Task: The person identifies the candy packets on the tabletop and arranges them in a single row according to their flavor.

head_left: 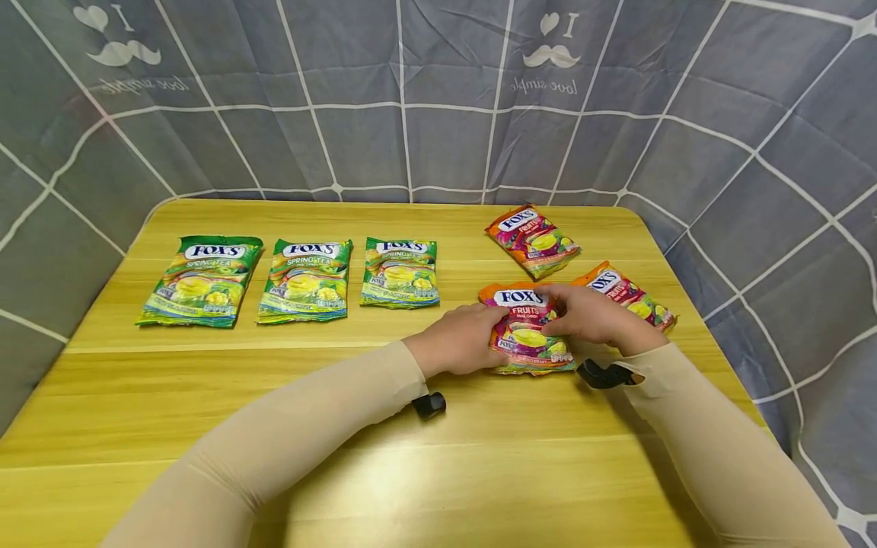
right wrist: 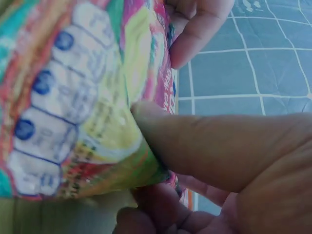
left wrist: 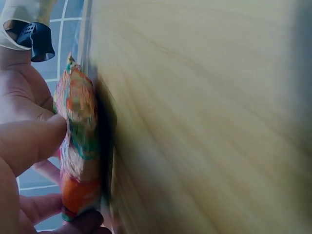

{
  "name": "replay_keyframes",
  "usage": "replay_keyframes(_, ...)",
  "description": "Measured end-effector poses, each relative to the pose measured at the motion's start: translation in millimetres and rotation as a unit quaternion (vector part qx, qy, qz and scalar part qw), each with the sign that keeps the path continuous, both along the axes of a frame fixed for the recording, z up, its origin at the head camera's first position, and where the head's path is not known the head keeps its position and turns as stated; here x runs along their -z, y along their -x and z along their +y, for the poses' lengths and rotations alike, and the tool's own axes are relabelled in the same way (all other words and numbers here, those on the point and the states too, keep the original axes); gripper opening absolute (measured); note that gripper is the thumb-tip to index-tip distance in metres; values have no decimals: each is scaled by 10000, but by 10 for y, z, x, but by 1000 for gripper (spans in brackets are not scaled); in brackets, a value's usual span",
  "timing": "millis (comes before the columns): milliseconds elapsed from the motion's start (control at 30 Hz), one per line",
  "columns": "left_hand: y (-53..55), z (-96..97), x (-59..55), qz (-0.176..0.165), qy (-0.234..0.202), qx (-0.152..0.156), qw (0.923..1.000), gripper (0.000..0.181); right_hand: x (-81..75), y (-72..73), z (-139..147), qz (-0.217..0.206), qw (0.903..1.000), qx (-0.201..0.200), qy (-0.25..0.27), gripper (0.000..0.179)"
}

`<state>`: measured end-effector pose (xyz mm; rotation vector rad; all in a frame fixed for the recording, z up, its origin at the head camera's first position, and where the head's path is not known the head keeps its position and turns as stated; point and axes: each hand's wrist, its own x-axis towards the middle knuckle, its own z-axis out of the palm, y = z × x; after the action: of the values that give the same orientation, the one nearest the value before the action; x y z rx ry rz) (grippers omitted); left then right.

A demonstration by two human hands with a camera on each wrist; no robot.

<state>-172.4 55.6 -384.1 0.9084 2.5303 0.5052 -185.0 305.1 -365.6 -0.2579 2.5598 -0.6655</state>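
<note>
Orange-and-pink foil fruit candy packet [head_left: 527, 329] lies lengthwise away from the person on the yellow wooden worktop [head_left: 438, 457]. Left hand [head_left: 457, 339] pinches its left edge; right hand [head_left: 591, 313] pinches its right.

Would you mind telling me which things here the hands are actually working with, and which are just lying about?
In hand:
- orange candy bag, held on the table
- left hand gripping its left side
- right hand gripping its right side

Lying about:
- three green candy bags, in a row
- two other orange bags, untouched
</note>
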Motion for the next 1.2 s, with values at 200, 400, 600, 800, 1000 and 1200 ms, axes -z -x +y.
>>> replay_keyframes(200,30,-45,-20,28,-259,-221,9994,80,20,9,-34,390,9991,111,135,69)
replay_keyframes(400,97,-91,-35,132,-615,-443,9970,78,10,40,-67,516,9978,233,357,69)
replay_keyframes(600,169,-131,-63,224,-815,-614,9945,76,-34,102,-118,731,9964,270,321,70)
replay_keyframes(800,247,-184,-70,301,-876,-704,9932,75,-40,183,-193,897,9949,334,332,68)
replay_keyframes(1000,364,-240,-98,349,-941,-938,9905,76,-56,313,-297,1061,9932,325,348,68)
replay_keyframes(1200,502,-265,-136,330,-883,-1117,9893,78,-64,474,-385,1018,9932,356,431,76)
